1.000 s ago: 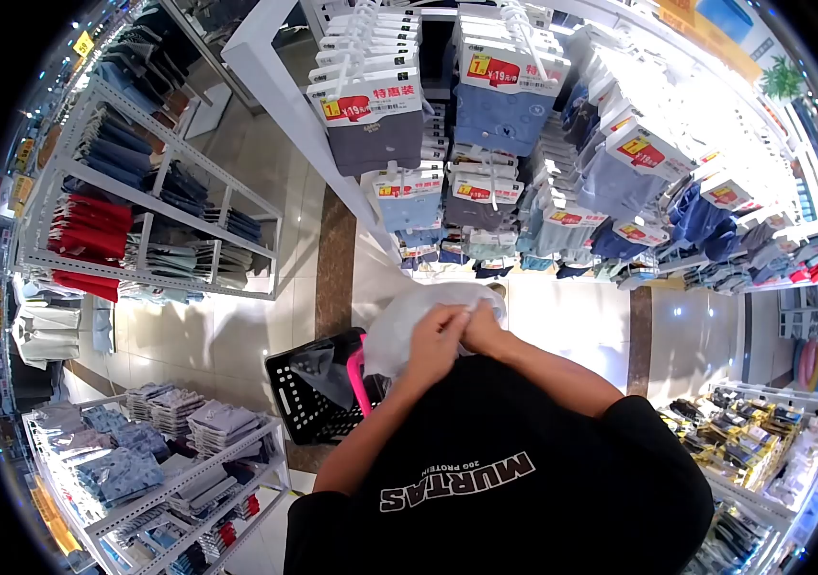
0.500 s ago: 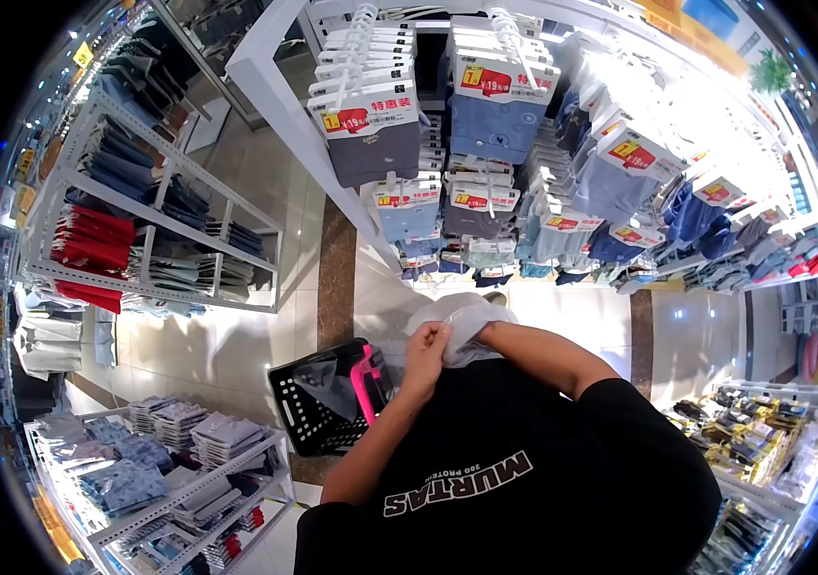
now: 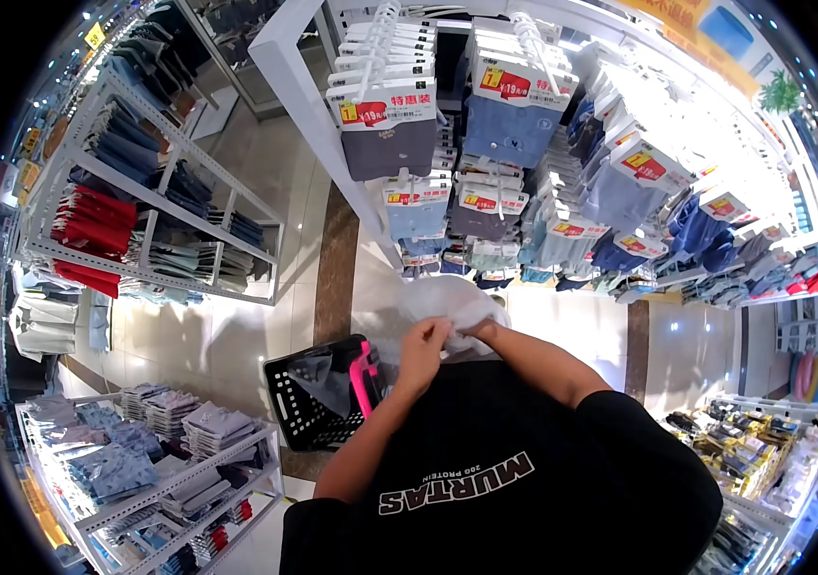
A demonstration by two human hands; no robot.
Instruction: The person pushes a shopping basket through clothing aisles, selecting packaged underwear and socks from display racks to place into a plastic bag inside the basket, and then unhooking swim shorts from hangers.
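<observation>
A thin translucent white plastic bag hangs in front of my black shirt, its edge gathered between my hands. My left hand has its fingers pinched together on the bag's edge. Just to the right, my right hand is closed on the bag too, its fingertips partly hidden by the plastic. A black basket with a pink handle is beside my left forearm, with a grey translucent bag in it.
Packaged clothes hang on a white rack ahead. Another rack with red and blue clothes stands at the left. Folded clothes lie on a shelf at the lower left. Yellow-and-black packages fill a shelf at the right.
Both hands have stayed on the bag while its edge shifted between them; they moved slightly apart. The bag has spread and puffed up compared with half a second ago.
</observation>
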